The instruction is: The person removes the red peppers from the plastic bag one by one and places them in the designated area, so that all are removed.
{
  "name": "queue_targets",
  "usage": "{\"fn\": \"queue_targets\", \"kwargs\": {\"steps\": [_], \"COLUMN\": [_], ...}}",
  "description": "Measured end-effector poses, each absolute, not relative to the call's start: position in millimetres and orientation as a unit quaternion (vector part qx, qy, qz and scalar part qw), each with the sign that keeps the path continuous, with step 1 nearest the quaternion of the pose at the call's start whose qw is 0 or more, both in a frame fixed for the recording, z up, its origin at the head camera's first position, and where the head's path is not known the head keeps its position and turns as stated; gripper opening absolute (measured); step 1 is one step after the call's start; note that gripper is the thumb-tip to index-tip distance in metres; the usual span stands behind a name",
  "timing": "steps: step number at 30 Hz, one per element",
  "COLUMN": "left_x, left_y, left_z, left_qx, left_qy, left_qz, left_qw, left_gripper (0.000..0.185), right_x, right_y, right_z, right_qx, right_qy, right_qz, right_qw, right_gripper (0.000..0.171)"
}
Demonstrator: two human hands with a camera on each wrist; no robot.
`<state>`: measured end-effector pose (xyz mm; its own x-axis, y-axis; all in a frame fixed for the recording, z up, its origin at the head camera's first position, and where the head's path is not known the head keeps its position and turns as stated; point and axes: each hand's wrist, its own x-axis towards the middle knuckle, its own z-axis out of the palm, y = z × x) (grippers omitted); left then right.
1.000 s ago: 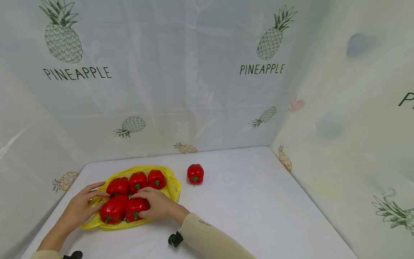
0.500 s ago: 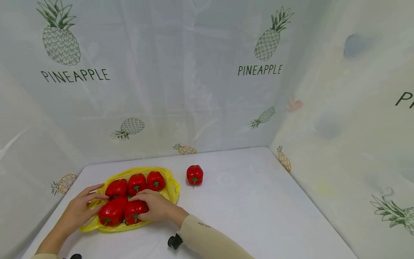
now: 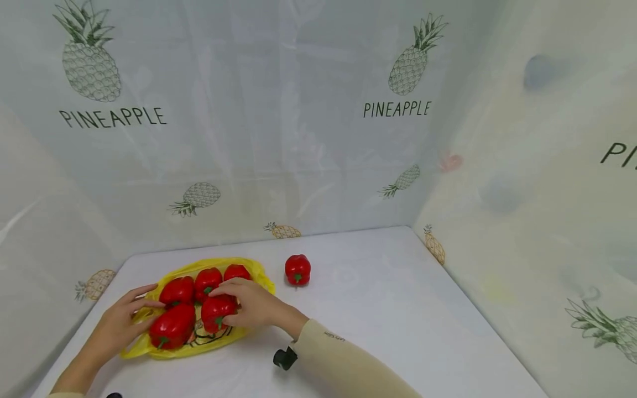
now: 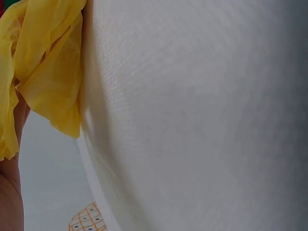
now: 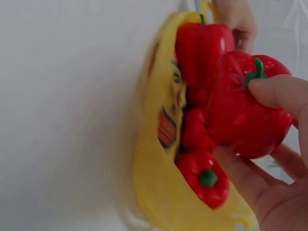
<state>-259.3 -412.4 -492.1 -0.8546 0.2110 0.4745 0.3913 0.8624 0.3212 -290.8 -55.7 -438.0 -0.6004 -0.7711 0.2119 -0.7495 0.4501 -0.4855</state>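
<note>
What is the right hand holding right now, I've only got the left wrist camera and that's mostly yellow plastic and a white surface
Observer: In the right wrist view, the right hand grips a red pepper.
Operator: Okay, and is there any pepper off on its own?
Observer: Yes, the head view shows a lone pepper on the white table, just right of the yellow bag.

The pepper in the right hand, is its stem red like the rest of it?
No, the right hand holds a red pepper whose stem is green.
</note>
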Motion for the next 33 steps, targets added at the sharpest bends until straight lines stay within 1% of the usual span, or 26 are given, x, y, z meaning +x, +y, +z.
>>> {"fn": "queue_targets", "kwargs": {"steps": [6, 14, 25, 33], "left_x": [-258.3, -260.0, -262.1, -262.9], "left_y": [-414.5, -415.1, -411.7, -409.7], "left_z": [-491.1, -495.3, -493.2, -491.4], "left_qx": [-0.143, -0.160, -0.156, -0.156], "left_qy": [-0.949, -0.941, -0.943, -0.943], "left_qz": [-0.202, -0.221, -0.220, -0.224], "left_qw": [0.194, 0.200, 0.194, 0.190], "left_gripper": [0.034, 0.036, 0.035, 0.035], "right_x": [-302.6, -320.4, -347.7, -366.0], "right_y": [-25.8, 25.5, 87.9, 126.4], "right_z": [-416.6, -396.4, -382.0, -382.8], "right_qx": [-0.443, -0.419, -0.367, -0.351], "right_qy": [0.846, 0.842, 0.857, 0.860], "right_qz": [-0.297, -0.340, -0.362, -0.367], "right_qw": [0.010, 0.002, -0.022, -0.036], "right_gripper": [0.055, 0.055, 0.062, 0.060]}}
